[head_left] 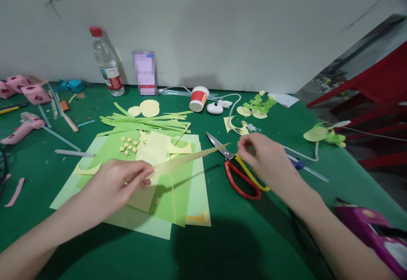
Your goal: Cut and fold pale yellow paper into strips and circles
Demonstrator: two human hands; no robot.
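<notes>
My left hand (111,189) pinches one end of a pale yellow paper strip (193,156) between thumb and fingers. The strip reaches out to the right in the air and narrows to a tip. Just past that tip, my right hand (265,159) hovers with fingers curled together; whatever they hold, if anything, I cannot make out. Scissors (227,155) with red and yellow handles lie partly under the right hand. Beneath the left hand are stacked green paper sheets (182,186) and a pale yellow sheet (155,144), with several small folded paper stars (129,146) on top.
Green paper strips (143,123) lie behind the sheets. Along the wall stand a water bottle (107,65), a phone (146,72) and a tilted paper cup (199,99). A pink glue gun (23,127) is at left, a magenta object (365,227) at right, and a white cable (235,106) crosses the table.
</notes>
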